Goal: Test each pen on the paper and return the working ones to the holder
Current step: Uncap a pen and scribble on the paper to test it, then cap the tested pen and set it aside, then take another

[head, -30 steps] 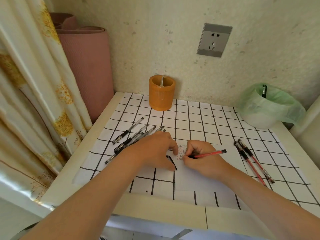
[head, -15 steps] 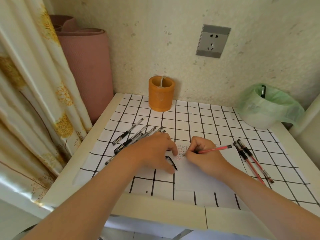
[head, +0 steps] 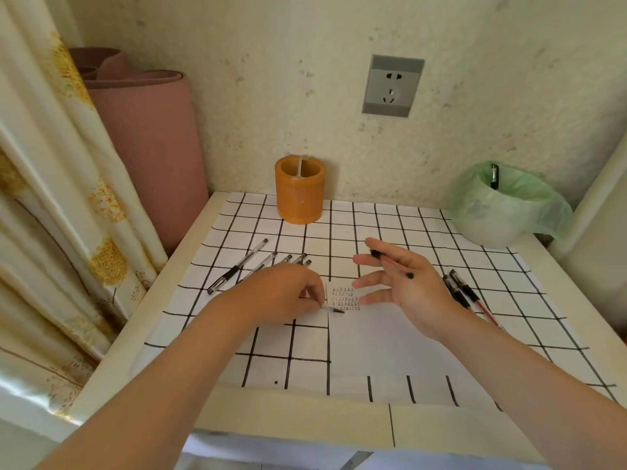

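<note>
Desk point(head: 305, 425): orange pen holder point(head: 298, 195) stands at the back.
Right hand point(head: 403, 283): pinches red pen point(head: 392, 264), lying sideways; holder is ahead, to its left.
Left hand point(head: 285, 296): pinches pen cap point(head: 334, 310).

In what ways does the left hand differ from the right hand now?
The left hand rests low on the checked cloth, fingers curled; the right hand is raised, fingers spread. The left hand pinches a small black-tipped piece; the right hand holds a red pen between its fingers. Both are near the paper.
</note>
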Tool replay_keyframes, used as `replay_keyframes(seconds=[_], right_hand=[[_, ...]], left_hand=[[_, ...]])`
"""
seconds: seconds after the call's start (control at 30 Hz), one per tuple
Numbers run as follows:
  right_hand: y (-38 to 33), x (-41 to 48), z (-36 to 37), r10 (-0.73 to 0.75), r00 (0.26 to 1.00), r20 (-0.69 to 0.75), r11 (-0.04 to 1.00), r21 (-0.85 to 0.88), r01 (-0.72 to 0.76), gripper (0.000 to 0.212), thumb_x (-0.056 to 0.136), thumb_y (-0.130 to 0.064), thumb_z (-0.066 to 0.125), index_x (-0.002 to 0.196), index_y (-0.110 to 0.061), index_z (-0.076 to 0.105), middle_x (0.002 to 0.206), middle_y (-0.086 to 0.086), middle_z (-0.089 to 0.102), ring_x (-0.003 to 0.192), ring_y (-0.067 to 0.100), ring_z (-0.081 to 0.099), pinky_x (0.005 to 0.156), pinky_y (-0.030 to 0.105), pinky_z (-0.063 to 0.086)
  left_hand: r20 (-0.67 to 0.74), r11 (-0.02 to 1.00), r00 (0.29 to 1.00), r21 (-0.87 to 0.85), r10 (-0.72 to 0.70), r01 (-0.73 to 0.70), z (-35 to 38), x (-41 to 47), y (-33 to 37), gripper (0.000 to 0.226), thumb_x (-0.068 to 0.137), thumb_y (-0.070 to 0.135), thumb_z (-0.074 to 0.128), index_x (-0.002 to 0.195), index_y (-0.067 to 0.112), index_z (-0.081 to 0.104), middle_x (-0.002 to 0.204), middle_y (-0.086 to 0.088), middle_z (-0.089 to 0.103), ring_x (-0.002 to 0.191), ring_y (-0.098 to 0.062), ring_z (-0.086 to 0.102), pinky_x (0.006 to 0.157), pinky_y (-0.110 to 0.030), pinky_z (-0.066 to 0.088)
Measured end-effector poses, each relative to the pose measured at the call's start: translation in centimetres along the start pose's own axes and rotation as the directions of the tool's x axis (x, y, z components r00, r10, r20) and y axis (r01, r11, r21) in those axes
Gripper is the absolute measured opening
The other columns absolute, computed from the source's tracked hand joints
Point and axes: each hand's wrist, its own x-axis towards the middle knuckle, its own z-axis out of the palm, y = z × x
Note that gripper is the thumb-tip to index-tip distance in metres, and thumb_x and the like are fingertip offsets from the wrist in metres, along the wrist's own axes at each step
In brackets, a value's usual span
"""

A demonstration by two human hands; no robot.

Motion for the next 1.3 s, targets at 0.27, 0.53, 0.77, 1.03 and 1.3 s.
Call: replay_keyframes(seconds=[0.27, 0.53, 0.77, 1.03, 1.3], right_hand=[[-2.4, 0.1, -0.2, 0.125, 0.989, 0.074, 0.982, 0.13, -0.133, 0.031, 0.099, -0.003, 0.042, 0.119, -0.001, 0.066, 0.112, 0.02, 0.067, 0.071, 0.032, 0.066, 0.059, 0.04, 0.057], [-0.5, 0.8, -0.8, -0.047, 0.986, 0.163, 0.551, -0.819, 0.161, 0.026, 0.086, -0.023, 0.074, 0.102, -0.041, 0.064, 0.088, -0.016, 0.073, 0.061, -0.002, 0.055, 0.068, 0.027, 0.049], [0.1, 0.6, -0.3, -0.047, 0.986, 0.158, 0.444, -0.881, 0.162, 0.015, 0.086, -0.025, 0.068, 0.091, -0.038, 0.073, 0.086, -0.021, 0.07, 0.064, -0.007, 0.056, 0.061, 0.019, 0.041], [0.4, 0.3, 0.3, -0.047, 0.981, 0.189, 0.44, -0.877, 0.19, 0.016, 0.086, -0.026, 0.069, 0.09, -0.041, 0.071, 0.086, -0.024, 0.068, 0.063, 0.004, 0.059, 0.064, 0.026, 0.052], [0.4, 0.0, 1.0, -0.025, 0.982, 0.188, 0.505, -0.845, 0.175, 0.016, 0.088, -0.021, 0.068, 0.093, -0.036, 0.072, 0.083, -0.019, 0.067, 0.057, 0.0, 0.053, 0.057, 0.018, 0.04]], left_hand=[[-0.088, 0.993, 0.995, -0.114, -0.047, 0.037, -0.5, 0.0, -0.9, 0.01, 0.096, 0.028, 0.062, 0.102, 0.034, 0.066, 0.09, 0.018, 0.065, 0.083, 0.003, 0.058, 0.074, -0.015, 0.045], [-0.093, 0.99, 0.993, -0.131, -0.07, 0.058, -0.5, 0.2, -1.0, 0.014, 0.099, 0.027, 0.057, 0.106, 0.032, 0.067, 0.086, 0.019, 0.07, 0.081, 0.011, 0.06, 0.072, -0.011, 0.044], [-0.097, 0.986, 0.991, -0.153, -0.088, 0.072, -0.7, 0.1, -1.0, 0.013, 0.098, 0.028, 0.057, 0.105, 0.032, 0.068, 0.085, 0.019, 0.072, 0.083, 0.007, 0.063, 0.08, -0.018, 0.05], [-0.101, 0.995, 0.993, -0.084, -0.063, 0.055, -0.7, -0.3, -0.1, 0.014, 0.098, 0.03, 0.056, 0.105, 0.031, 0.068, 0.087, 0.019, 0.07, 0.08, 0.004, 0.059, 0.072, -0.017, 0.046], [-0.094, 0.992, 0.993, -0.11, -0.068, 0.058, -0.5, -0.4, 0.2, 0.012, 0.097, 0.031, 0.058, 0.103, 0.035, 0.068, 0.085, 0.02, 0.071, 0.079, 0.001, 0.06, 0.076, -0.024, 0.051]])
